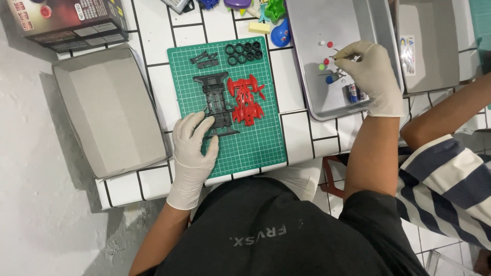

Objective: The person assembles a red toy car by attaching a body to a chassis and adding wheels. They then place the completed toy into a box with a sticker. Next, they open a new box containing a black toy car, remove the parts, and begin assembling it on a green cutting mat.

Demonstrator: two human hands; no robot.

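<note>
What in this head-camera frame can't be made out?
- Head view: what the right hand pinches over the metal tray; too small, fingers cover it.
- Part of the black chassis under the left hand.
- Second tray, cut off by the top edge.

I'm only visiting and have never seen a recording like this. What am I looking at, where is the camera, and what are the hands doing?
The one picture comes from a camera on a person's head, looking down at a white tiled table. Both hands wear pale gloves. The left hand rests on a green cutting mat, touching a black toy car chassis; a red car body and black tyres lie beside it. The right hand pinches a small part, too small to identify, over a metal tray. An open grey box sits left.
</note>
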